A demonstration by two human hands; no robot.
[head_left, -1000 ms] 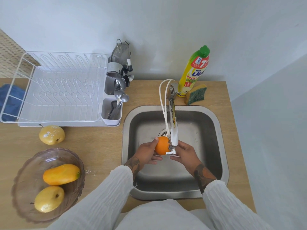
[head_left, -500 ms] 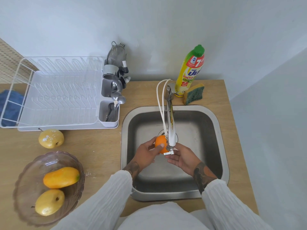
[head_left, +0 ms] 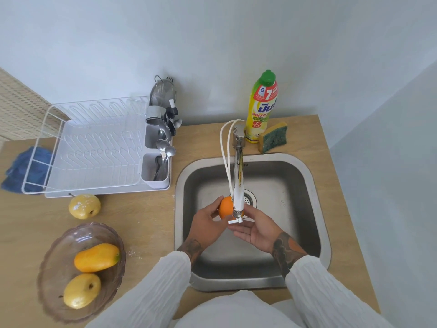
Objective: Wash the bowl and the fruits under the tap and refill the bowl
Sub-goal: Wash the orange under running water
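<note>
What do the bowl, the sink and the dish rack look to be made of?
The bowl: tinted translucent glass or plastic, since the counter shows through its scalloped wall; which one is unclear. The sink: brushed stainless steel, grey with soft, dull reflections. The dish rack: thin white-coated wire over a white plastic-looking tray, matte and even in colour.

tap [head_left: 238, 185] hides part of orange [head_left: 225, 207]; water flow unclear
</note>
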